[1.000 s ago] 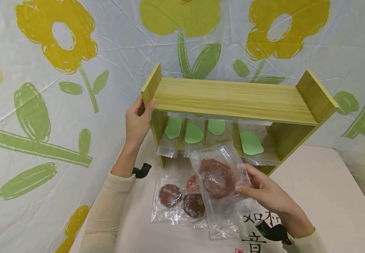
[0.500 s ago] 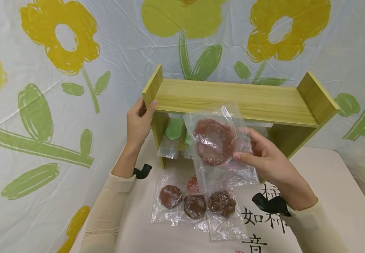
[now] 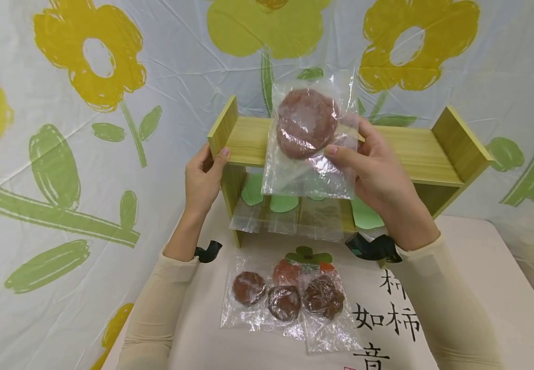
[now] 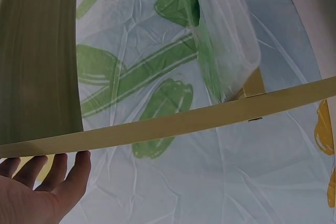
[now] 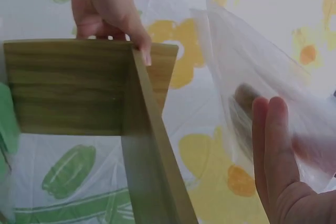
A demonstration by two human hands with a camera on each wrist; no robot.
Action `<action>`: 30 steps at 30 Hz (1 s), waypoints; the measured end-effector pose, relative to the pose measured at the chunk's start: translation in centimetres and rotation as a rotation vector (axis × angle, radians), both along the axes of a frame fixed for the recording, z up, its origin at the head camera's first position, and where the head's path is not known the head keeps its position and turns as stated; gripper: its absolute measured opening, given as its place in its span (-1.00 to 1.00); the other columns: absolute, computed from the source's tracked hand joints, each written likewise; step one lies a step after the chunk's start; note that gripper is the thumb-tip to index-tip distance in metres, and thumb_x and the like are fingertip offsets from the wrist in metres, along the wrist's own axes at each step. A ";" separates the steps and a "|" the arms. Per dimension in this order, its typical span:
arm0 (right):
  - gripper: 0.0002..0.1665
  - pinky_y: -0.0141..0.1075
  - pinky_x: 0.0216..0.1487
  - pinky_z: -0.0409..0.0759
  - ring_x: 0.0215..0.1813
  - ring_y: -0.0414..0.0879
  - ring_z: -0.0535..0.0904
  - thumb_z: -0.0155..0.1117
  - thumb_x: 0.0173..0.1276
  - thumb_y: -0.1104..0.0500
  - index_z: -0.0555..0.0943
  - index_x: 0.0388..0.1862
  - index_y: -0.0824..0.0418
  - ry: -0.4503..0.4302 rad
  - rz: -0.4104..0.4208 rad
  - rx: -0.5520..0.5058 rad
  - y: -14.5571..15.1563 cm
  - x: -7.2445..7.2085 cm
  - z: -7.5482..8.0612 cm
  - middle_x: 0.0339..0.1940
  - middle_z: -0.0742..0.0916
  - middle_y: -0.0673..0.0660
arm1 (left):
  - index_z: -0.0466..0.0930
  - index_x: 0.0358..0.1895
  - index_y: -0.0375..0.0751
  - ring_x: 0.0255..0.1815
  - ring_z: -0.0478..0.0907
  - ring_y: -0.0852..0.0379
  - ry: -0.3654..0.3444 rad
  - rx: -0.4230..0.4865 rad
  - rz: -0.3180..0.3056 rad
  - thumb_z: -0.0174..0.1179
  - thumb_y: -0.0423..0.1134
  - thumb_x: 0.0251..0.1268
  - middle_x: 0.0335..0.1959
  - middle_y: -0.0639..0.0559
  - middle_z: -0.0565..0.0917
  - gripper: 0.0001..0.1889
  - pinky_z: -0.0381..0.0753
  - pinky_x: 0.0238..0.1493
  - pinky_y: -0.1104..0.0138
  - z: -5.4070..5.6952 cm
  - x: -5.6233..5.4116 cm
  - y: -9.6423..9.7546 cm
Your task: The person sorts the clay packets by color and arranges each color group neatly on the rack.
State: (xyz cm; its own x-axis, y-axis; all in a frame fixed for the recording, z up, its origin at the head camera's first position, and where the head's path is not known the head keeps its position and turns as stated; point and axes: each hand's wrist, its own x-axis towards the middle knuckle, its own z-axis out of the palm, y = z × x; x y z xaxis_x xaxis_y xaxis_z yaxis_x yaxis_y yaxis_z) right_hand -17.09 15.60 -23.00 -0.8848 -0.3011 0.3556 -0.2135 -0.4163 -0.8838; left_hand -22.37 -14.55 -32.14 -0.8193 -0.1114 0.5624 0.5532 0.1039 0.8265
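My left hand (image 3: pixel 204 180) grips the left side panel of a small wooden shelf (image 3: pixel 426 154), thumb on its front edge. In the left wrist view its fingertips lie along the panel's edge. My right hand (image 3: pixel 382 172) pinches a clear plastic bag (image 3: pixel 281 182) by its right side, thumb in front. Inside lies a flat, round, reddish-brown piece (image 3: pixel 306 123) that looks like a dried persimmon. The bag is raised before the top board and overlaps it in the head view. From the right wrist, the bag (image 5: pixel 226 51) hangs beside the shelf's side panel.
On the lower shelf lie several clear bags with flat green pieces (image 3: pixel 283 204), their ends over the front edge. More bagged brown and red round pieces (image 3: pixel 249 288) lie on the pale tablecloth (image 3: pixel 244 352), printed with black characters. A flowered cloth (image 3: pixel 170 51) hangs behind.
My right hand has lifted the bag from over the table, past the lower shelf, to the top board's height, uncovering the bags below. The left hand keeps its grip on the shelf.
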 end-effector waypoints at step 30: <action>-0.58 -0.35 -0.25 0.64 -0.18 -0.05 0.63 0.05 0.42 0.50 0.40 0.25 0.50 -0.211 -0.099 0.187 -8.2 -4.8 0.6 -0.10 0.66 0.22 | 0.57 0.32 -0.12 0.04 0.62 0.02 -0.030 0.005 -0.050 0.21 -0.15 0.46 0.11 -0.08 0.67 -0.58 0.63 -0.02 0.18 0.3 1.1 -1.3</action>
